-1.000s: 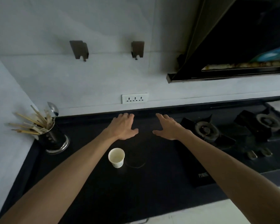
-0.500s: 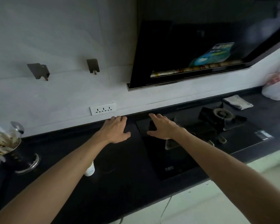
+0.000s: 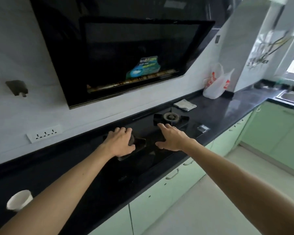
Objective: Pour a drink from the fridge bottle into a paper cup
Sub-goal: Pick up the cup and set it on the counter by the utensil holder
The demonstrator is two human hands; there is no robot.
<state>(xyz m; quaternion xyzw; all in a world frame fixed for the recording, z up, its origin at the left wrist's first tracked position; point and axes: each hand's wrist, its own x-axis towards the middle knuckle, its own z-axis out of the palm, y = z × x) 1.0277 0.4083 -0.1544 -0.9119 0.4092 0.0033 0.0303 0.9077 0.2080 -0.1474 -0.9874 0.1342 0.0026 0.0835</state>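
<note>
A white paper cup [image 3: 19,200] stands upright on the black countertop [image 3: 61,168] at the far lower left, partly behind my left forearm. My left hand [image 3: 120,143] is stretched out over the left burner of the gas hob, palm down, fingers loosely apart, holding nothing. Palm down too, my right hand [image 3: 172,139] reaches out just in front of the right burner [image 3: 171,117], fingers spread and empty. No bottle or fridge is in view.
A black range hood [image 3: 126,53] hangs over the hob. A folded cloth [image 3: 185,104] and a white plastic bag [image 3: 216,84] lie further right on the counter. A sink [image 3: 292,97] sits at the far right. Green cabinets [image 3: 161,192] run below; pale floor lies to the right.
The view has swung to the right along the counter. The cup has slid to the lower left edge, the chopstick holder has left view, and both open hands now hover over the hob.
</note>
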